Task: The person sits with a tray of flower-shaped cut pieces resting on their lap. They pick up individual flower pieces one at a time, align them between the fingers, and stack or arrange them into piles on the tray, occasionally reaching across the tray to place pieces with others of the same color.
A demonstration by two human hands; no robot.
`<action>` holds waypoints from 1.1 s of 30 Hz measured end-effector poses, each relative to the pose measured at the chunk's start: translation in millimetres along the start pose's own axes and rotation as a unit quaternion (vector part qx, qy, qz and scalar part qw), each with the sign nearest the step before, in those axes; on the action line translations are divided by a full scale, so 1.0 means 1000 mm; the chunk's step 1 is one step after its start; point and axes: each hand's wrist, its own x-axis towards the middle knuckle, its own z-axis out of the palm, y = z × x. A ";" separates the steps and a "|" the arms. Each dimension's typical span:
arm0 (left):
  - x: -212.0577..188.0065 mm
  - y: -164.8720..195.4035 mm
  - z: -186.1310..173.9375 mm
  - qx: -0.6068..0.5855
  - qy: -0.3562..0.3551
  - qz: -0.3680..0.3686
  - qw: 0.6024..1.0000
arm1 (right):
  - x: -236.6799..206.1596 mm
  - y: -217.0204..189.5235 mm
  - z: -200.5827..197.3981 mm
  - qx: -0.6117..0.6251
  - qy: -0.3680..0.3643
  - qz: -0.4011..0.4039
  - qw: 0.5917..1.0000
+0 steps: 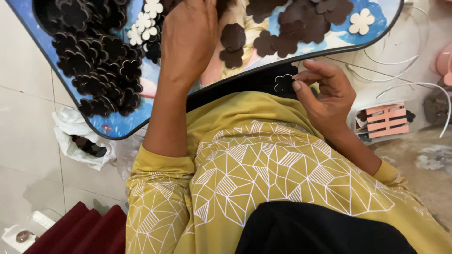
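Observation:
A blue picture tray with a black rim [123, 134] rests in front of me. It carries a heap of dark brown flower-shaped cutouts [101, 66], more of them at the top right [301, 26], and a few white flower cutouts [146, 23]. My left hand [188, 42] reaches onto the tray, back of the hand up, with its fingertips hidden among the pieces at the frame's top edge. My right hand [325, 94] stays just below the tray's rim and pinches one dark flower cutout [284, 83] between thumb and fingers.
A white plastic bag [77, 136] with dark pieces lies on the tiled floor at the left. A small pink slatted crate [386, 120] and thin white hoops [414, 84] lie at the right. Red ridged material [80, 230] and a clear container [21, 235] sit at the bottom left.

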 end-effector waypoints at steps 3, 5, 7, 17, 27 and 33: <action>-0.005 -0.002 -0.014 -0.104 -0.051 0.023 0.993 | 0.000 0.000 0.002 0.004 -0.002 0.005 1.000; -0.010 0.001 -0.017 -0.167 -0.038 0.061 0.983 | 0.000 0.000 0.003 0.007 -0.001 0.005 1.000; -0.017 0.005 -0.018 -0.245 -0.023 0.049 0.968 | 0.002 -0.001 0.003 0.014 -0.001 0.004 1.000; -0.089 0.031 -0.028 -0.689 -0.131 -0.269 0.661 | 0.021 -0.049 0.005 0.123 -0.001 0.107 0.987; -0.134 0.055 -0.050 -0.650 -0.186 -0.260 0.690 | 0.040 -0.095 0.043 0.053 -0.166 0.174 0.969; -0.141 0.055 -0.039 -0.687 -0.171 -0.251 0.660 | 0.043 -0.098 0.057 -0.004 -0.167 0.190 0.967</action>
